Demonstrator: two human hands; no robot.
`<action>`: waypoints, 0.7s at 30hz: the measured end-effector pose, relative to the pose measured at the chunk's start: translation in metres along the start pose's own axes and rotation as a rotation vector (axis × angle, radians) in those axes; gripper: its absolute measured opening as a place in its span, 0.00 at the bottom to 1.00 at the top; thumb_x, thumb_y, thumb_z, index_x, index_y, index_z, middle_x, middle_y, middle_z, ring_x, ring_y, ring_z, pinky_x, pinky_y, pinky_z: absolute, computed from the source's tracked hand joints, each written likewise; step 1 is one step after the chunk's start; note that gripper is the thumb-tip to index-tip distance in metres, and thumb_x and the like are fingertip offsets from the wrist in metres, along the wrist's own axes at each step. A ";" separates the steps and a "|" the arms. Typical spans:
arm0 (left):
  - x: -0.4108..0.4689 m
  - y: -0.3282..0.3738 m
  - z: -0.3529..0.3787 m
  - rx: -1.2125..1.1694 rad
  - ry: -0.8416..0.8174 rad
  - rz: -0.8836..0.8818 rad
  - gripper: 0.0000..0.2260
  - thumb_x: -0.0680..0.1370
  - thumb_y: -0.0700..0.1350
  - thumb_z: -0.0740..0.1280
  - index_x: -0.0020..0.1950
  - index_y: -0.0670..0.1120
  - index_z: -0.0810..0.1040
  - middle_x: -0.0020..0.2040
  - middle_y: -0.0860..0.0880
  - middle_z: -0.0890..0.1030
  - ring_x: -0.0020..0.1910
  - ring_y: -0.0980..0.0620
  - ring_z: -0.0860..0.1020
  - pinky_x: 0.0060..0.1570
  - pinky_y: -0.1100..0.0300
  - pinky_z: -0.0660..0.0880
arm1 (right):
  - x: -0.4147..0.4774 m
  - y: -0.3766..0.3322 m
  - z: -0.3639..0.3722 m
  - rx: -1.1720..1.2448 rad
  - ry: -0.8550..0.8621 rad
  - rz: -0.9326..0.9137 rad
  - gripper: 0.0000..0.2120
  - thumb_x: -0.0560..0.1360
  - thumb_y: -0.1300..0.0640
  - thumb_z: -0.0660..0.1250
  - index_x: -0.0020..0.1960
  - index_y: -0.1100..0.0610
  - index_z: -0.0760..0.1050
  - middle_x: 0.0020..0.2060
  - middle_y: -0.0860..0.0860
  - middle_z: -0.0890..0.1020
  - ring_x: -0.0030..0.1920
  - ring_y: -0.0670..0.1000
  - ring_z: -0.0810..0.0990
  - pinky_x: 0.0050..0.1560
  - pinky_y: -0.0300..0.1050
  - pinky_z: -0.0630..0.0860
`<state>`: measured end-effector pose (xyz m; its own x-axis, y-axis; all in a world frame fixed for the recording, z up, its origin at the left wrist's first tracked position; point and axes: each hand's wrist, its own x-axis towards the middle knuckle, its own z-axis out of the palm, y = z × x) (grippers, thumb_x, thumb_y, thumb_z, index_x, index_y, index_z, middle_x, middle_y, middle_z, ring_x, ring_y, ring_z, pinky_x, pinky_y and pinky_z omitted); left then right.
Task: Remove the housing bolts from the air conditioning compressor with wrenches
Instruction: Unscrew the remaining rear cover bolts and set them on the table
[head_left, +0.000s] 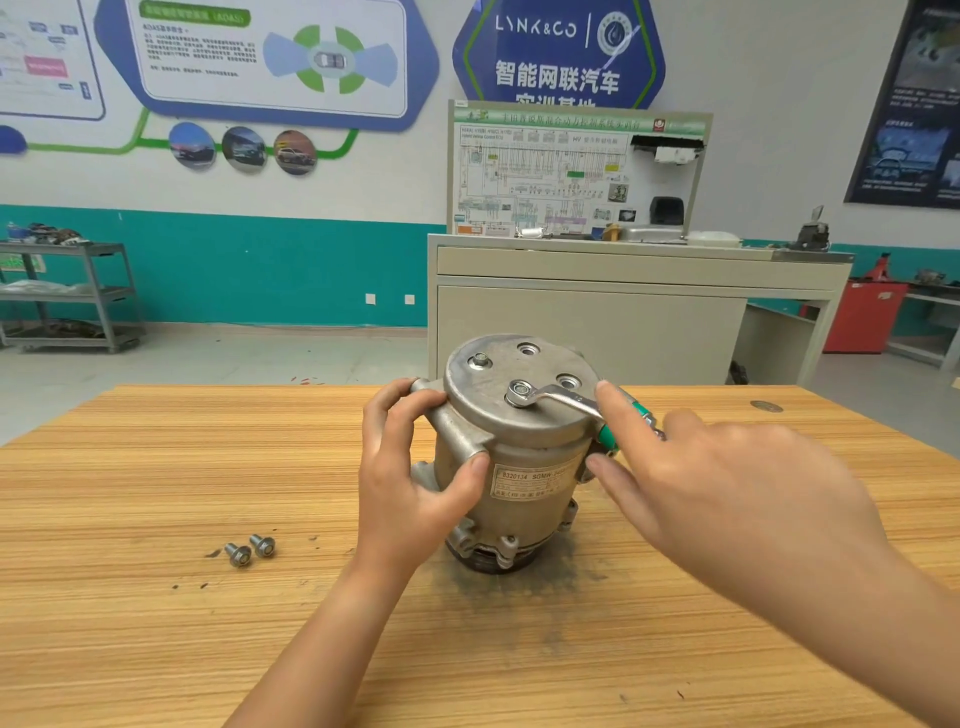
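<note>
The grey metal compressor (524, 467) stands upright on the wooden table (156, 467). My left hand (410, 467) grips its left side, fingers over a side lug and thumb on the body. A ring wrench (558, 401) with a green handle sits on a bolt (521, 388) on the round top cover. My right hand (727, 478) holds the wrench handle at the cover's right edge, index finger stretched along it. Another bolt (480, 359) stands in the cover at the back left. Two cover holes are empty. Two loose bolts (250, 550) lie on the table to the left.
Dark grease marks stain the table around the compressor's base. Behind the table stands a beige training bench (597, 312) with a wiring diagram board. A grey shelf cart (67, 291) stands at the far left and a red cabinet (865, 317) at the right.
</note>
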<state>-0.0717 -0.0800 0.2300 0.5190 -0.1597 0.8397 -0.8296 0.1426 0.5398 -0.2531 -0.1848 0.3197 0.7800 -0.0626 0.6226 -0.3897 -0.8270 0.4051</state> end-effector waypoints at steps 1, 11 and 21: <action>0.001 -0.001 -0.001 -0.001 -0.003 -0.003 0.20 0.66 0.54 0.66 0.57 0.58 0.69 0.61 0.54 0.68 0.63 0.65 0.67 0.61 0.71 0.66 | 0.003 0.006 0.000 0.006 0.024 -0.006 0.20 0.72 0.48 0.61 0.49 0.63 0.81 0.19 0.56 0.71 0.13 0.53 0.66 0.22 0.35 0.55; 0.006 -0.006 -0.005 -0.097 -0.055 -0.090 0.19 0.68 0.54 0.64 0.59 0.61 0.71 0.65 0.62 0.68 0.66 0.57 0.71 0.61 0.66 0.70 | 0.040 0.044 0.029 0.161 -0.058 -0.028 0.36 0.73 0.37 0.33 0.65 0.46 0.71 0.68 0.49 0.67 0.72 0.49 0.56 0.66 0.63 0.36; 0.010 -0.005 -0.013 -0.217 -0.095 -0.237 0.21 0.68 0.57 0.60 0.61 0.59 0.71 0.67 0.63 0.67 0.62 0.75 0.66 0.52 0.77 0.69 | 0.085 0.041 0.061 0.352 -0.136 -0.084 0.28 0.76 0.36 0.36 0.74 0.41 0.48 0.74 0.43 0.51 0.72 0.42 0.39 0.67 0.60 0.32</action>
<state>-0.0599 -0.0698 0.2363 0.6622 -0.3027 0.6855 -0.6195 0.2934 0.7281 -0.1728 -0.2584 0.3487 0.8693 -0.0407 0.4927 -0.1482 -0.9722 0.1811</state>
